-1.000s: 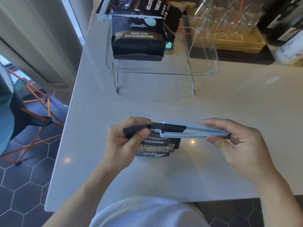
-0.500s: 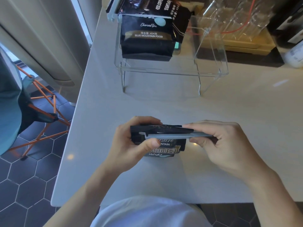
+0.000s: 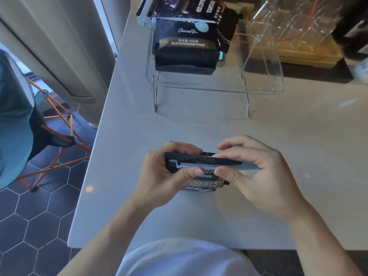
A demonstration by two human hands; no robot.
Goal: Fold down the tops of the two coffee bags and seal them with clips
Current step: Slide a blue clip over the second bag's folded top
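Both hands are working at the near middle of the pale countertop (image 3: 298, 146), holding a small black coffee bag (image 3: 201, 183) that is standing just in front of the person's white shirt (image 3: 179, 259). The left hand (image 3: 159, 176) is gripping the bag's folded top at its 9 o'clock end, thumb lying across the front and fingers curling behind. The right hand (image 3: 258, 172) is closing around the 3 o'clock end, its thumb pressing on the front just beside the left thumb while the fingers are arching over the fold from behind. A long grey-blue sealing clip (image 3: 213, 165) is lying horizontally along the folded top, one end sitting near the left thumb and the other poking out toward 3 o'clock under the right fingers; whether the clip is fully snapped shut cannot be told. Below the clip, white lettering is showing on the bag's front. At 12 o'clock from the hands, well apart, a clear acrylic riser (image 3: 217, 84) is standing on the countertop, carrying a larger black coffee bag (image 3: 185, 48) reading "BLUE MOUNTAIN FOOD", with a pale clip (image 3: 145, 16) lying along its top edge. At 9 o'clock, off the counter, an orange-legged chair (image 3: 55, 124) is standing on dark hexagonal floor tiles (image 3: 25, 226).
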